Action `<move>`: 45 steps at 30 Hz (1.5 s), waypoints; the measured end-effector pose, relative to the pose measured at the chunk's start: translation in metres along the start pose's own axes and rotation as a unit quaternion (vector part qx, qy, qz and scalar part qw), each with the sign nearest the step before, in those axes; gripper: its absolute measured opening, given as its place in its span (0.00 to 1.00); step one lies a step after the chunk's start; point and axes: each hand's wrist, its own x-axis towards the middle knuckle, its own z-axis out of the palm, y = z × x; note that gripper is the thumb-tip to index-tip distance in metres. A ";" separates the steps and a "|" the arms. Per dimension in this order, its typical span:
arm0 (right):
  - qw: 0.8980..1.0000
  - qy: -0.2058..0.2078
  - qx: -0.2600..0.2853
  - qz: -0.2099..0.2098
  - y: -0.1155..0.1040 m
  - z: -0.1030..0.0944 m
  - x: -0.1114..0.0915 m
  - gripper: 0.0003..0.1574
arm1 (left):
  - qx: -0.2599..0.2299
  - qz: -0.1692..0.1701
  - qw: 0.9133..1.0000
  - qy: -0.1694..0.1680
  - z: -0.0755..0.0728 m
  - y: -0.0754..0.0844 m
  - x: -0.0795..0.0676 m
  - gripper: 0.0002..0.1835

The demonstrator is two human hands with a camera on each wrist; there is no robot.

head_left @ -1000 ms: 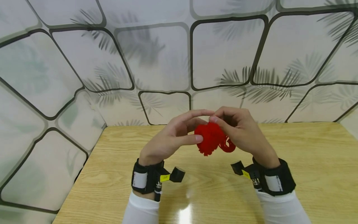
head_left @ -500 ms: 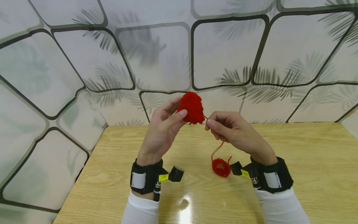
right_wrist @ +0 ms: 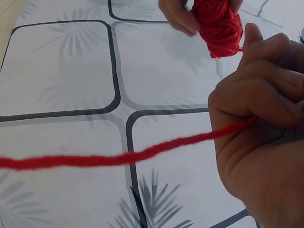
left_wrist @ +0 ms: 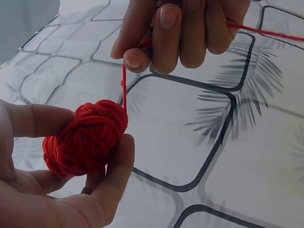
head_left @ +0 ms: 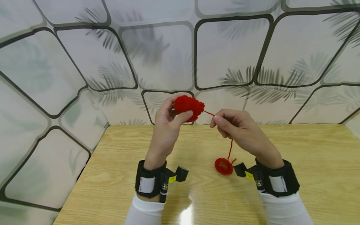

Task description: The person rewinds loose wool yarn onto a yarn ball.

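A ball of red yarn [head_left: 189, 106] is held up by my left hand [head_left: 167, 131], thumb in front and fingers around its sides. In the left wrist view the yarn ball [left_wrist: 85, 137] shows wraps crossing in several directions. A short taut strand [head_left: 209, 112] runs from it to my right hand [head_left: 239, 129], which pinches it between thumb and forefinger. The strand passes through the curled fingers of the right hand [right_wrist: 266, 90] and leaves as a loose tail [right_wrist: 118, 159]. That tail drops to a small coil of red yarn [head_left: 223, 166] on the table.
The wooden table [head_left: 126, 156] stretches out below both hands. Behind it rises a wall [head_left: 166, 56] with a stone outline and leaf pattern. Each wrist wears a black strap with a small camera, the right camera [head_left: 240, 169] close beside the coil.
The yarn ball has risen to the left, out from between the hands, and has turned in the left hand. The coil has dropped to the table. The right hand has drawn the strand taut.
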 end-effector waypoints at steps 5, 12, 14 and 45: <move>1.000 0.017 0.013 0.002 -0.003 0.000 -0.001 0.08 | 0.050 -0.015 0.998 0.025 0.000 -0.002 -0.001 0.21; 1.000 0.027 0.015 0.007 -0.005 0.001 0.000 0.08 | 0.139 -0.015 0.990 0.033 0.003 -0.005 -0.002 0.25; 1.000 0.021 0.011 0.003 -0.005 0.002 0.000 0.08 | 0.180 -0.010 0.983 0.035 0.004 -0.006 -0.003 0.24; 0.999 -0.018 -0.023 -0.040 -0.003 0.000 0.000 0.10 | -0.020 -0.137 0.990 0.027 -0.002 0.001 0.002 0.15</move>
